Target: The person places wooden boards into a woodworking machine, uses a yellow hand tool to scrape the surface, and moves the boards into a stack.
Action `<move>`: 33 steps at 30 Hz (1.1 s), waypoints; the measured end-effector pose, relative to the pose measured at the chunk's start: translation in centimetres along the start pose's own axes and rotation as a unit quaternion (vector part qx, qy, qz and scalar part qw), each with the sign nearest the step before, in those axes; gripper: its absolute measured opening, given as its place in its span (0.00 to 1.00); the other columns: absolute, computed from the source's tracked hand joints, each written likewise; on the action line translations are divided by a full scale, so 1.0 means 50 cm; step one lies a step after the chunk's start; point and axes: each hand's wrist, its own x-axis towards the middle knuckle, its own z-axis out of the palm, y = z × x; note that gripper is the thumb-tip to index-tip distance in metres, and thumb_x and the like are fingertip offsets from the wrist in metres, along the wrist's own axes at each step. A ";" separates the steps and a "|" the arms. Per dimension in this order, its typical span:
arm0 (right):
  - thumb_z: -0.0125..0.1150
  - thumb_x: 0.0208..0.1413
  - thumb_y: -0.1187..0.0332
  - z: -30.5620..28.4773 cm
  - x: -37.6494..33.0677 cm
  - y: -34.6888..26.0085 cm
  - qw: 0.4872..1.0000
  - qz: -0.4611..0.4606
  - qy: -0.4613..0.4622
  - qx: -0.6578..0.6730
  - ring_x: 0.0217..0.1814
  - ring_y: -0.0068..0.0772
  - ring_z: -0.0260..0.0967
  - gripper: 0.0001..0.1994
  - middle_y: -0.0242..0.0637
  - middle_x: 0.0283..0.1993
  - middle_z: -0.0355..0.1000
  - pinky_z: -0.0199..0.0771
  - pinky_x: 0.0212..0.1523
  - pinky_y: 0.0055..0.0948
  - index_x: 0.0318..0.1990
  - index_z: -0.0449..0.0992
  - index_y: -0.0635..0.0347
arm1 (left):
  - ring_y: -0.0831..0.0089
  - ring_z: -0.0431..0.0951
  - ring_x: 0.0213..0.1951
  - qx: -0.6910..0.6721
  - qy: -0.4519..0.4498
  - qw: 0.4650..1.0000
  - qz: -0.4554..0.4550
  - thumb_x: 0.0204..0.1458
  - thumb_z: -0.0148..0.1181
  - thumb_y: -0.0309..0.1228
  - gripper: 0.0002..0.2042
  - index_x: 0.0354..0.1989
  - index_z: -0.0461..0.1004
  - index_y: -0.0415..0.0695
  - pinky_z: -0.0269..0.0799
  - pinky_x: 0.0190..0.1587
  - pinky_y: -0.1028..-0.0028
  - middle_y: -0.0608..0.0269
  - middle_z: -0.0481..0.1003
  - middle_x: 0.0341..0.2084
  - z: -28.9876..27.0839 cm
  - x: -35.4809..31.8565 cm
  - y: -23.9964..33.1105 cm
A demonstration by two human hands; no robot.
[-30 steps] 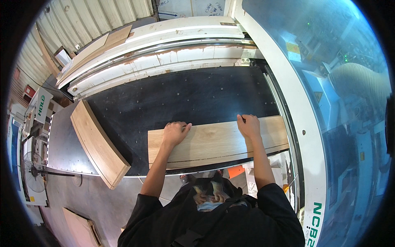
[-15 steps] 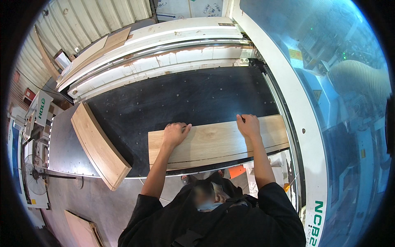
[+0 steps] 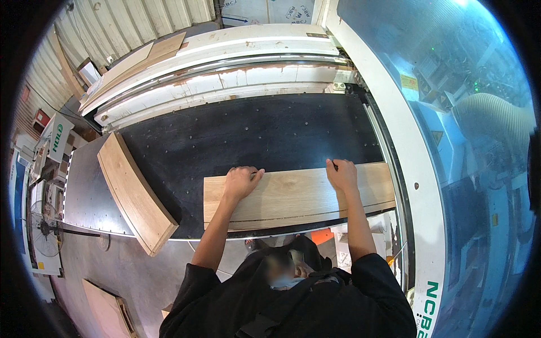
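Observation:
A long light-brown wooden board (image 3: 296, 194) lies along the near edge of the black machine bed (image 3: 225, 132), with a thin dark line running near its front edge. My left hand (image 3: 241, 181) is closed over the board's far edge, left of its middle. Farther right, my right hand (image 3: 342, 174) grips the same far edge, fingers curled and partly hidden. The board's right end reaches the metal rail (image 3: 389, 152).
Another wooden board (image 3: 135, 194) lies slanted on the left, its near end overhanging the bed. A white machine frame (image 3: 417, 186) and blue see-through cover (image 3: 479, 225) rise on the right. A fan (image 3: 45, 228) stands at left; panels (image 3: 107, 304) lie below.
The view has shifted slightly. Both hands keep their hold on the board's far edge, and neither board has visibly moved on the bed.

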 end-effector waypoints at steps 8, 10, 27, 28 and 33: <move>0.58 0.63 0.54 -0.001 -0.005 -0.007 1.000 -0.003 0.020 0.007 0.34 0.55 0.73 0.22 0.48 0.25 0.76 0.71 0.43 0.49 0.23 0.79 0.63 | 0.50 0.84 0.35 0.019 -0.009 1.000 -0.003 0.62 0.58 0.48 0.20 0.35 0.86 0.43 0.79 0.44 0.57 0.49 0.84 0.31 -0.002 0.002 -0.001; 0.58 0.63 0.54 -0.006 -0.005 -0.010 1.000 -0.002 0.016 0.012 0.34 0.54 0.73 0.22 0.47 0.25 0.75 0.70 0.44 0.49 0.23 0.79 0.62 | 0.51 0.84 0.35 0.014 -0.008 1.000 -0.003 0.62 0.58 0.48 0.20 0.35 0.86 0.43 0.79 0.44 0.57 0.49 0.84 0.31 0.001 0.003 -0.003; 0.58 0.64 0.54 0.007 -0.005 0.004 1.000 -0.011 0.023 0.005 0.33 0.53 0.72 0.24 0.47 0.24 0.74 0.70 0.44 0.49 0.21 0.77 0.62 | 0.51 0.84 0.34 0.000 0.002 1.000 0.006 0.62 0.59 0.46 0.19 0.34 0.86 0.42 0.78 0.43 0.57 0.50 0.83 0.30 0.005 0.002 -0.005; 0.58 0.64 0.54 0.008 -0.005 0.006 1.000 -0.011 0.022 0.003 0.33 0.54 0.73 0.24 0.47 0.24 0.74 0.70 0.44 0.49 0.21 0.77 0.62 | 0.51 0.84 0.34 -0.006 0.004 1.000 0.006 0.62 0.59 0.46 0.19 0.34 0.86 0.42 0.78 0.43 0.57 0.50 0.83 0.30 0.003 0.001 -0.002; 0.58 0.64 0.53 0.009 -0.006 0.004 1.000 -0.008 0.026 0.000 0.33 0.54 0.73 0.24 0.48 0.25 0.75 0.70 0.43 0.49 0.22 0.77 0.63 | 0.52 0.84 0.34 0.004 -0.002 1.000 0.001 0.62 0.59 0.45 0.19 0.34 0.86 0.42 0.79 0.43 0.58 0.51 0.84 0.30 -0.002 -0.001 0.002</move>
